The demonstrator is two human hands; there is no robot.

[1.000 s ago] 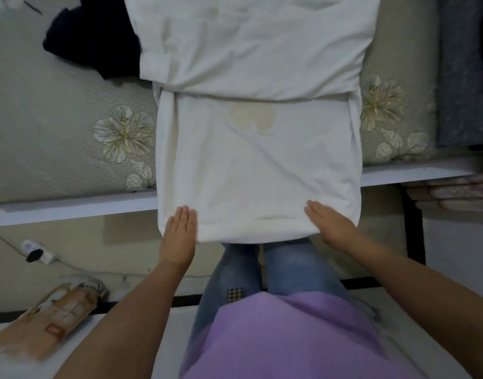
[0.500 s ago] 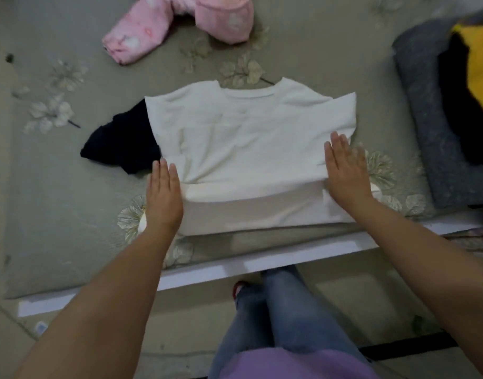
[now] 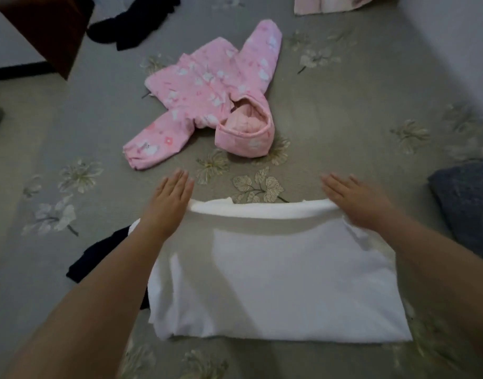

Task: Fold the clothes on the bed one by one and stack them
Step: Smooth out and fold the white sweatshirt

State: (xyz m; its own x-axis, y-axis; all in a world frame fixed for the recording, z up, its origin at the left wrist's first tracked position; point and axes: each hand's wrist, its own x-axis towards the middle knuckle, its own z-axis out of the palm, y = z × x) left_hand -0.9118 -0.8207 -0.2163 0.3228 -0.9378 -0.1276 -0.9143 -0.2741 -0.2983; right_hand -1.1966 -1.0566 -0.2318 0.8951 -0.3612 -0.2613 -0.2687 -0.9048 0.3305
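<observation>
Left hand: your left hand (image 3: 168, 203) lies flat, fingers straight, on the far left corner of the folded white cotton shirt (image 3: 276, 280).
Right hand: your right hand (image 3: 356, 202) presses likewise, far right corner.
Shirt: on the grey floral bedcover (image 3: 344, 127), overlapping a dark garment (image 3: 98, 255).
Beyond: pink hooded jacket (image 3: 207, 97).

You see dim, soft indoor light; your arms cast grey shadows across the folded white cotton shirt (image 3: 276, 274). Edges bend and blur slightly.
</observation>
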